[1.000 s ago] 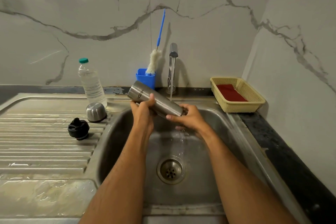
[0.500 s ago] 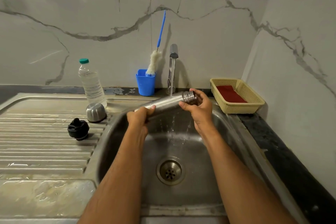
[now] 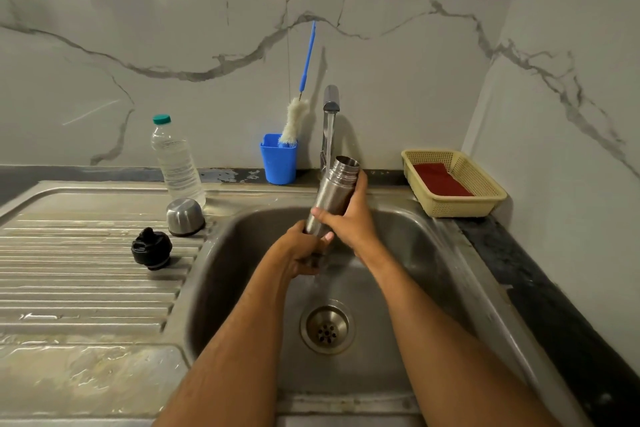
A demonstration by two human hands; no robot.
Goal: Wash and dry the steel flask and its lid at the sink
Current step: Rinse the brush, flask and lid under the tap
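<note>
The steel flask (image 3: pixel 335 191) stands nearly upright over the sink basin (image 3: pixel 408 246), its open mouth up, right beside the water running from the tap (image 3: pixel 330 104). My right hand (image 3: pixel 349 218) grips its middle. My left hand (image 3: pixel 303 251) grips its bottom end, which is hidden by the fingers. The steel cap (image 3: pixel 184 217) sits dome-up on the drainboard (image 3: pixel 69 270) by the basin's left rim. The black inner lid (image 3: pixel 151 248) lies in front of and to the left of the cap.
A clear water bottle (image 3: pixel 176 159) with a green cap stands behind the steel cap. A blue cup (image 3: pixel 278 163) holds a bottle brush (image 3: pixel 294 121) left of the tap. A yellow basket (image 3: pixel 485 191) with a red cloth (image 3: pixel 440 180) sits at the back right. The drain (image 3: pixel 327 326) is open.
The flask swung from lying tilted with its mouth down-right, through level, to nearly upright with its mouth up by the stream. My right hand slid from the mouth end to the middle.
</note>
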